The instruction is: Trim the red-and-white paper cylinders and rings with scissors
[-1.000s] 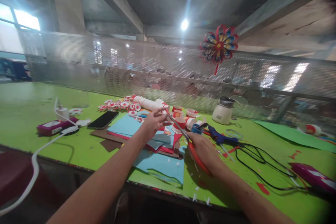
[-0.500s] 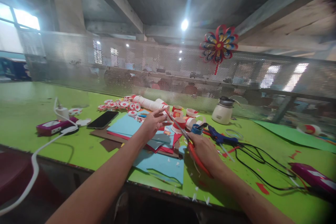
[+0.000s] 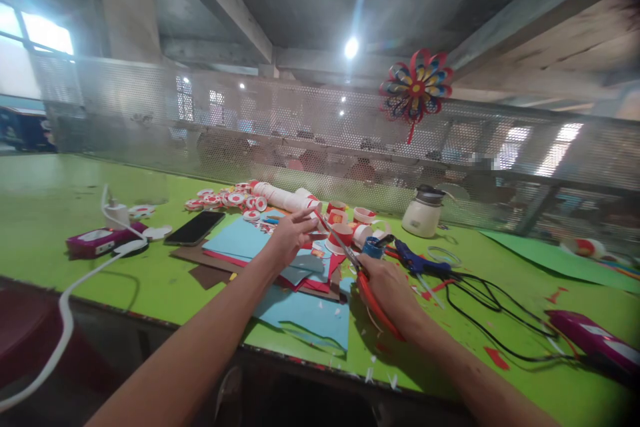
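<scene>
My right hand is closed round the orange handles of a pair of scissors. The blades point up and to the left, toward the fingers of my left hand. Those fingers pinch a small red-and-white paper piece, partly hidden, at the scissor tips. Just behind the blades stand cut red paper cups. Under my left hand lies a stack of light blue paper with red and brown sheets. A torn blue sheet lies in front of it.
White-and-red paper discs and a long stack of paper cups lie behind. A phone and purple power strip are left. To the right are a blue glue gun, black cable, a cream jug and a green sheet.
Both hands keep nearly the same pose at the paper piece. The whole view has shifted very slightly.
</scene>
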Demonstrator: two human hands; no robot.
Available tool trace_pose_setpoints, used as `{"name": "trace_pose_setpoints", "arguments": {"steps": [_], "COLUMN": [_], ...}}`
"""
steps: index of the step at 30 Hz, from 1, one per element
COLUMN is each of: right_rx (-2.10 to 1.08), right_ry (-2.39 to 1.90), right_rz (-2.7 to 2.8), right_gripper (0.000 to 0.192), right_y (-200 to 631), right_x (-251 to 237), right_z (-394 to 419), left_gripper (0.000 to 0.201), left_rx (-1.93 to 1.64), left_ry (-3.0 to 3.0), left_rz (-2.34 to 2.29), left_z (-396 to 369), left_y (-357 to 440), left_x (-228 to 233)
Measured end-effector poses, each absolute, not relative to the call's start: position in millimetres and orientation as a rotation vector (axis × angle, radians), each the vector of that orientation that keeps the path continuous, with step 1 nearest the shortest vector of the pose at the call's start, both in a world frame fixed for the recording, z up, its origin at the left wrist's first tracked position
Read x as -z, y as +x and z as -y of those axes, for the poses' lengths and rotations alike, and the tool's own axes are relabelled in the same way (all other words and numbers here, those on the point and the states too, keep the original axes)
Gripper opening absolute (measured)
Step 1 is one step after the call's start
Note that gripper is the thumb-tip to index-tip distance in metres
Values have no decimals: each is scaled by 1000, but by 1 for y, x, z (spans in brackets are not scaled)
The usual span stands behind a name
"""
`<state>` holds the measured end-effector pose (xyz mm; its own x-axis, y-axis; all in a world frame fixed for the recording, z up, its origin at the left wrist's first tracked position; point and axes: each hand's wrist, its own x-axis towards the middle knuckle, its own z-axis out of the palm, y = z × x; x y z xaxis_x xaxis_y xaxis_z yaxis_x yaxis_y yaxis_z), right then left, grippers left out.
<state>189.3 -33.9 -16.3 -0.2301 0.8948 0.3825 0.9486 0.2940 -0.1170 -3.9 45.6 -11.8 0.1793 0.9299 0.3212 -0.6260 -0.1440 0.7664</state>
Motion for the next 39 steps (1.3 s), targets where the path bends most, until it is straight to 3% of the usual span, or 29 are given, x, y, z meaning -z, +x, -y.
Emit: {"name": "trace_pose_setpoints", "arguments": {"steps": [9,16,25,39], "right_rx": [189,109,102,165], "right_ry": [-1595,-1537,-1529,-1635], "right_rz": [2202,2216,2212,2245], "right_gripper": [29,31,38,30], "right_y": [194,193,195,192], "right_x": [22,18,21,14], "right_z": [27,32,30,33], "left_gripper": [37,20,19,23], "left_rx": [-1394,-1390,-1386,-1382], "left_ry": [1018,999,1012,1023], "left_rz": [-442,-466,-480,-463], "left_z": [-45,-47,-45,-47], "left_y": [-8,-6,-6,-6], "left_x": [10,11,11,13]}}
